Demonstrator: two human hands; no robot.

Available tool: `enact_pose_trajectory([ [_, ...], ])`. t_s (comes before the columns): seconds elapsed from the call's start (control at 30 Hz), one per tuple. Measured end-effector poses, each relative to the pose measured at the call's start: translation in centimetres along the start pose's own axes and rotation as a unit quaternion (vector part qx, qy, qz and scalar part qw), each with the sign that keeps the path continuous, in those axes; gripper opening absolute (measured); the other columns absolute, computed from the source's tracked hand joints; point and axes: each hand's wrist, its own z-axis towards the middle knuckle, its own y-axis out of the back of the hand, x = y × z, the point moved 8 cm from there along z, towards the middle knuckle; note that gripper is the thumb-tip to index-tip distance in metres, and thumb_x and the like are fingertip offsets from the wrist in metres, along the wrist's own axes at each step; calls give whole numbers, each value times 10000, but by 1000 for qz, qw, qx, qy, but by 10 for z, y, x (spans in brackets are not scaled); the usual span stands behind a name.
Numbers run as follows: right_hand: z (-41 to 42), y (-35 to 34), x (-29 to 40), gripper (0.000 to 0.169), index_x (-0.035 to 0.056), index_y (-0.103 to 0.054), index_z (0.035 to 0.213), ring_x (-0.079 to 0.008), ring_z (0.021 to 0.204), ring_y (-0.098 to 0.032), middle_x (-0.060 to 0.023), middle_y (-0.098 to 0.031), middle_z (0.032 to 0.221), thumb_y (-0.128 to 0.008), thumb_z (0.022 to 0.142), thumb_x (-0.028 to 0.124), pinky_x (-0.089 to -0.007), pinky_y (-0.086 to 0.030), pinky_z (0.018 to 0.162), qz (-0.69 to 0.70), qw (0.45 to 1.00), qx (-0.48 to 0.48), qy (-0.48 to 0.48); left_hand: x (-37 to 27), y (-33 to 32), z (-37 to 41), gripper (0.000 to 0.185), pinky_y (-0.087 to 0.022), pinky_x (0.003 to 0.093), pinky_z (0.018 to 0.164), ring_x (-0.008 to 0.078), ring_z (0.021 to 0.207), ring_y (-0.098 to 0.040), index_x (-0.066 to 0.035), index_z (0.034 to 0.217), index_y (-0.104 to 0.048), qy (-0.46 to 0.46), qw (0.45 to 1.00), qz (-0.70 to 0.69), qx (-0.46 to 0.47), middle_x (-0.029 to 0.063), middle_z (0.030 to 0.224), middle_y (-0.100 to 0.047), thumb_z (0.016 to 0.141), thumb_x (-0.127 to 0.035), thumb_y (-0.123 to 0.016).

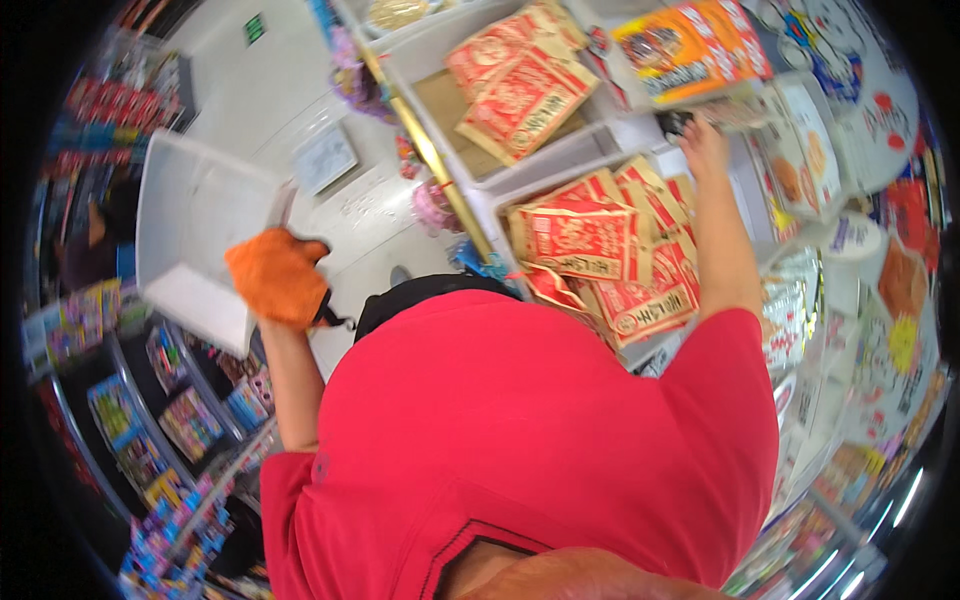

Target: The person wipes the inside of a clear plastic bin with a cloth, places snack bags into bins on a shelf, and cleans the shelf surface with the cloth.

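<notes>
My left hand [279,274], covered by an orange glove with dark fingers, is at the near edge of a translucent white plastic bin [202,202]. The bin is tilted, and its rim appears to be in my grip. My bare right hand [703,146] reaches far over the display bins. Its fingertips are at a small dark item [673,124] beside a clear wrapped package [735,112]; blur hides whether they hold it. Below that arm, red and tan paper packets [585,232] fill a compartment. More such packets [517,97] lie in the compartment beyond.
Orange packets [690,49] lie at the far right compartment. A gold-coloured rail [420,139] edges the display. Shelves of boxed goods [187,424] stand at left, where another person [97,232] is partly seen. A pale flat box [324,157] lies on the tiled floor [255,90].
</notes>
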Motion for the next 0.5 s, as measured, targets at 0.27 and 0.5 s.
enact_pose_trajectory([
  [0.27,-27,31,1,558,-3,-415,1201,-178,727,-575,-108,-588,900,-678,716,80,-361,-478,631,-162,982,-64,-70,41,-24,1,202,-341,360,473,277,465,-501,-120,417,-468,-37,996,-70,-41,63,476,-501,461,-241,-623],
  [0.5,-293,-220,14,392,27,-495,1136,-128,757,-565,-57,-576,931,-617,782,144,-255,-466,649,-223,932,222,178,91,-149,-33,330,-462,402,825,292,943,-564,-24,1071,-495,235,127,-959,-101,145,1033,-570,889,-262,-354],
])
